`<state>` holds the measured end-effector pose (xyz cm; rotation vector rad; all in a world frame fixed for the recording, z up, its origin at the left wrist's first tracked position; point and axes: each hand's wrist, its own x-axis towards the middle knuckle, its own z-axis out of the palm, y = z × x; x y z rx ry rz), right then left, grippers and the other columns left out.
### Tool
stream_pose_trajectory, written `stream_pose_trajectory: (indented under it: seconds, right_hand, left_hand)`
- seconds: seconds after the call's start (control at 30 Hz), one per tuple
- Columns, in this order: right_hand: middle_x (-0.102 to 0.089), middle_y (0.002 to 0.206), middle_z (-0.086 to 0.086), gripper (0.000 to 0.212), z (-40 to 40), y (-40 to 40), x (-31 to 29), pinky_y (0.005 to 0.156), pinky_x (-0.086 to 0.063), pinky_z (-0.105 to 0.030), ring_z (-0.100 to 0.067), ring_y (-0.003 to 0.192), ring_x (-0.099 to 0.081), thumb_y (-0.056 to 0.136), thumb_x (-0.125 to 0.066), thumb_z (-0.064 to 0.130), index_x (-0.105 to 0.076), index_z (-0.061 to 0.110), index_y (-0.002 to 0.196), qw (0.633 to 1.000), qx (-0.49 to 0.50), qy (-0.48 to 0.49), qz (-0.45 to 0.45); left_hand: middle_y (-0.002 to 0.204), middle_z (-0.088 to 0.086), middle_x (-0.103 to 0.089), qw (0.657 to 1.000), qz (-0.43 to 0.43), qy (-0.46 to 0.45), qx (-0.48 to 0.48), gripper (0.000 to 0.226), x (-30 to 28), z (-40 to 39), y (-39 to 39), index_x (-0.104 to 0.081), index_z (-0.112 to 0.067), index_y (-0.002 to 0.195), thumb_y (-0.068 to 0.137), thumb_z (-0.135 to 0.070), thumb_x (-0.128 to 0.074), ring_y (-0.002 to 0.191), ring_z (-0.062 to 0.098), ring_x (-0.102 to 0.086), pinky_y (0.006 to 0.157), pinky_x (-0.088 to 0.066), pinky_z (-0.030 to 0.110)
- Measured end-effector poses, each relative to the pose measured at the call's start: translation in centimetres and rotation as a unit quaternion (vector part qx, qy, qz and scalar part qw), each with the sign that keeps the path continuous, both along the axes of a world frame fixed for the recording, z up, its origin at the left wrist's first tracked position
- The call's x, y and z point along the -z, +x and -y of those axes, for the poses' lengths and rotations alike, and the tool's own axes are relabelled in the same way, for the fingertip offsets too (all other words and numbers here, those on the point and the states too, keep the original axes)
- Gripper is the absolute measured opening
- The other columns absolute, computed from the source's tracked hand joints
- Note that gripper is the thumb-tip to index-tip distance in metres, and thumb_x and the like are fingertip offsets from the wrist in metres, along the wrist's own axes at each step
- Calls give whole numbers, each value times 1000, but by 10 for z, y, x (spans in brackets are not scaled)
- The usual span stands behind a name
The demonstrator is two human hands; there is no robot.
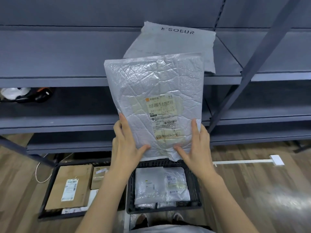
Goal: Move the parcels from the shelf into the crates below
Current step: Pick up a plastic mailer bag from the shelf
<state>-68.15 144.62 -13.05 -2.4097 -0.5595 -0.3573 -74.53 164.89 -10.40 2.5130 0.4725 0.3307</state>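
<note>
**Bubble mailer held mid-frame**

Grey shelf (67,79) across upper frame, grey mailer (170,42) on it. Two black crates at bottom: left crate (48,190), right crate (195,180). Centre: bubble mailer (151,91), lower corners pinched by left hand (125,143) and right hand (196,145).

A crinkled silver bubble mailer (154,101) with a shipping label is held upright above the right-hand black crate (196,182); a grey mailer (170,42) is left on the shelf (50,79).
</note>
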Motion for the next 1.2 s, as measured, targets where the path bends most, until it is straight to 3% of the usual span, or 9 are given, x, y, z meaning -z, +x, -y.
stream_pose_trajectory:
  seconds: [0.2, 0.4, 0.57, 0.7, 0.77, 0.87, 0.97, 1.1, 1.2]
  right_hand:
    - [-30, 142, -28, 99, 7, -34, 44, 103, -32, -45, -32, 127, -27, 76, -79, 25, -10, 19, 147, 995, 35, 3, -94]
    - [-27, 143, -25, 105, 30, -79, 104, 102, -38, -47, -39, 127, -31, 75, -79, 22, -2, 30, 146, 969, 72, -21, -233]
    - [-21, 145, -24, 107, 58, -117, 179, 107, -32, -45, -40, 130, -27, 80, -73, 24, 7, 29, 150, 923, 72, -88, -367]
    - [-23, 136, -16, 101, 81, -138, 244, 105, -29, -35, -32, 123, -27, 87, -65, 33, 13, 21, 150, 863, 38, -151, -480]
    - [-23, 136, -14, 102, 93, -143, 276, 104, -29, -33, -29, 123, -26, 87, -65, 34, 13, 19, 150, 840, 27, -168, -516]
    - [-23, 136, -16, 103, 109, -139, 322, 105, -28, -34, -30, 122, -26, 86, -67, 33, 12, 18, 151, 826, 18, -177, -536]
    - [-27, 134, -18, 104, 120, -119, 363, 105, -26, -35, -31, 120, -29, 85, -68, 34, 11, 17, 151, 827, 8, -181, -532]
    - [-20, 141, -20, 105, 122, -79, 414, 107, -27, -39, -34, 129, -22, 84, -70, 30, 11, 18, 151, 832, 11, -180, -525]
    - [-16, 147, -21, 106, 118, -50, 453, 110, -24, -40, -35, 134, -19, 84, -70, 30, 11, 18, 151, 836, 14, -194, -513]
  left_hand:
    - [143, 12, -15, 996, -76, -21, 31, 134, 43, 3, -11, 19, -12, 147, 65, -38, -84, 106, 39, -52, 90, -47, 47]
    - [144, 10, -14, 979, -180, -64, 74, 138, 113, 23, -30, 26, -19, 145, 64, -38, -84, 117, 41, -46, 95, -43, 48]
    - [155, 11, -3, 939, -321, -108, 67, 132, 196, 50, -65, 21, -15, 147, 67, -43, -81, 133, 39, -34, 100, -40, 47]
    - [157, 11, 1, 901, -408, -137, 48, 126, 268, 75, -96, 15, -8, 148, 70, -39, -80, 143, 28, -12, 110, -23, 39]
    - [156, 11, -9, 879, -443, -176, 33, 127, 302, 89, -105, 14, -9, 148, 69, -33, -82, 141, 27, -20, 111, -22, 38]
    - [130, 8, -45, 867, -459, -192, 21, 126, 347, 107, -106, 12, -9, 149, 69, -28, -83, 107, 24, -53, 94, -41, 34]
    - [144, 11, -34, 872, -459, -165, 29, 129, 389, 113, -91, 10, -12, 149, 65, -36, -84, 112, 27, -52, 91, -42, 35]
    - [137, 4, -32, 889, -430, -150, 53, 124, 445, 113, -53, -2, -9, 148, 61, -40, -85, 97, 16, -52, 87, -45, 33]
    - [148, 14, -23, 895, -423, -130, 52, 131, 486, 113, -22, 8, -11, 149, 62, -42, -84, 116, 29, -48, 98, -42, 40]
